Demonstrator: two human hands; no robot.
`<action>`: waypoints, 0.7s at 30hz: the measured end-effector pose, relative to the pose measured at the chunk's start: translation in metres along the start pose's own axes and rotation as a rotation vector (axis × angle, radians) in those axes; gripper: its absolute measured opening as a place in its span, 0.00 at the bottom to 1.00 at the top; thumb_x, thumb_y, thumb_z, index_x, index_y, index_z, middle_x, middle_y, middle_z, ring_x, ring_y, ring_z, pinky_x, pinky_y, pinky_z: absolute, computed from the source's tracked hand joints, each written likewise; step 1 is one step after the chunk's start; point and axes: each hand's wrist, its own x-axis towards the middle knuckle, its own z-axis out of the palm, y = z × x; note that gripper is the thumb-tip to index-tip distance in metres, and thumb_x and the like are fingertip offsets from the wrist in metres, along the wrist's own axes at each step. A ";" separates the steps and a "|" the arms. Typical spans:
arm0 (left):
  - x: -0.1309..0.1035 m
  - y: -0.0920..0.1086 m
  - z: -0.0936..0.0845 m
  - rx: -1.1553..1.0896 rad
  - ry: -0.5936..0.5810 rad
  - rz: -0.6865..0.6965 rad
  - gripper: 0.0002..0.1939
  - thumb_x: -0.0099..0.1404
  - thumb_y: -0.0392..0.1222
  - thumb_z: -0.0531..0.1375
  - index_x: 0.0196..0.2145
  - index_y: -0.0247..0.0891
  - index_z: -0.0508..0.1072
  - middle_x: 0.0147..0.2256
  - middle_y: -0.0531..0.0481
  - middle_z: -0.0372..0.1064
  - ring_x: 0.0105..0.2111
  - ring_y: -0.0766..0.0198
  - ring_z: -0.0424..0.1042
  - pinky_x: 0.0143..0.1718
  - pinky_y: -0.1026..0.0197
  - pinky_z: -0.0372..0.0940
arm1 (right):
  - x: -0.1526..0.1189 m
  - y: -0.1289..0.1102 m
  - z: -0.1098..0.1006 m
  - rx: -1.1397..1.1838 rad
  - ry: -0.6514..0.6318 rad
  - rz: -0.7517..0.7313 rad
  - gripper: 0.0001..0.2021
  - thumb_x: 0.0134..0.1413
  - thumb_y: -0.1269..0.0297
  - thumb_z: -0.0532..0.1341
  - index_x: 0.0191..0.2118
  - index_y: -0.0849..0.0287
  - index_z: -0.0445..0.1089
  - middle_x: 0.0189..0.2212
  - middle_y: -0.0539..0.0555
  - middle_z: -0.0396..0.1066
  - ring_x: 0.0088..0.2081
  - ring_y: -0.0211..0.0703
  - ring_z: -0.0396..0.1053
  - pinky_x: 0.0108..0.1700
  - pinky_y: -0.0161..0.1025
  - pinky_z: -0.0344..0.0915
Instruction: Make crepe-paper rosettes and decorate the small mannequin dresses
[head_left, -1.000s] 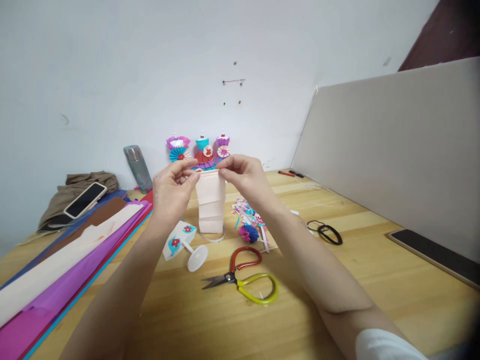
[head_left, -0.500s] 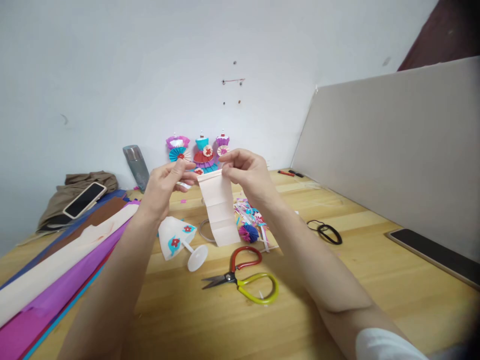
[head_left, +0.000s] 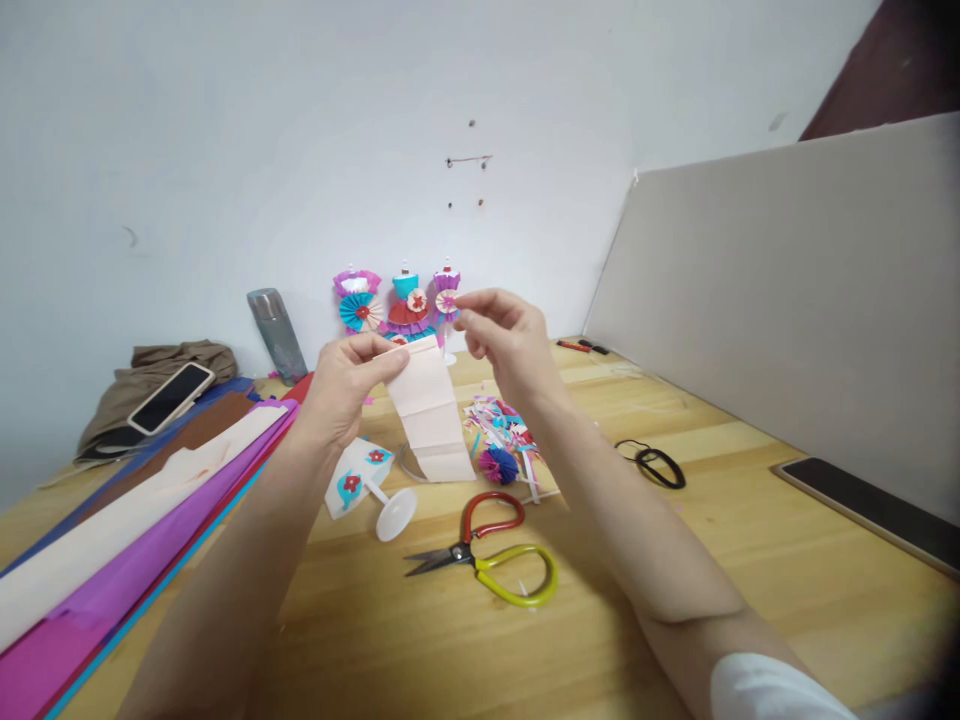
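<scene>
Beside the brown cloth [head_left: 135, 390] on our left, we see the tilted bottle [head_left: 277, 335]. Our left hand [head_left: 346, 382] pinches the creased pale paper strip [head_left: 430, 410] by its top corner, letting it hang above the scissors [head_left: 480, 552]. Our right hand [head_left: 506, 340], fingers curled, is off the strip; whether it grips anything, we cannot tell.

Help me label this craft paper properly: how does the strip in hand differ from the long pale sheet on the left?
The pale strip is short; the long pale sheet runs out of the picture. The strip slants down from the left hand, while the sheet lies over other coloured sheets. The strip has crosswise creases; the sheet has faint orange marks. Both are pale pinkish.
</scene>
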 end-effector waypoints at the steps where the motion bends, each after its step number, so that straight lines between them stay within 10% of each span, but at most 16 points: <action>1: 0.000 0.000 -0.001 0.013 0.019 0.008 0.07 0.47 0.41 0.68 0.19 0.38 0.75 0.21 0.52 0.69 0.22 0.68 0.63 0.25 0.63 0.60 | 0.001 -0.002 -0.002 -0.002 0.021 0.022 0.09 0.41 0.63 0.66 0.31 0.59 0.72 0.20 0.46 0.68 0.19 0.30 0.55 0.21 0.32 0.52; 9: -0.005 0.006 0.002 0.197 0.050 0.136 0.06 0.51 0.42 0.67 0.23 0.38 0.77 0.22 0.53 0.71 0.23 0.67 0.65 0.26 0.63 0.60 | -0.013 -0.015 0.007 0.023 -0.232 0.321 0.22 0.39 0.62 0.68 0.43 0.65 0.71 0.12 0.44 0.65 0.12 0.27 0.48 0.15 0.31 0.40; 21: -0.005 0.002 0.003 0.308 0.011 0.202 0.05 0.54 0.43 0.67 0.25 0.39 0.79 0.24 0.49 0.73 0.27 0.63 0.69 0.29 0.62 0.65 | -0.012 -0.004 0.013 0.086 -0.198 0.293 0.11 0.37 0.62 0.68 0.26 0.61 0.68 0.15 0.46 0.68 0.14 0.29 0.60 0.16 0.28 0.51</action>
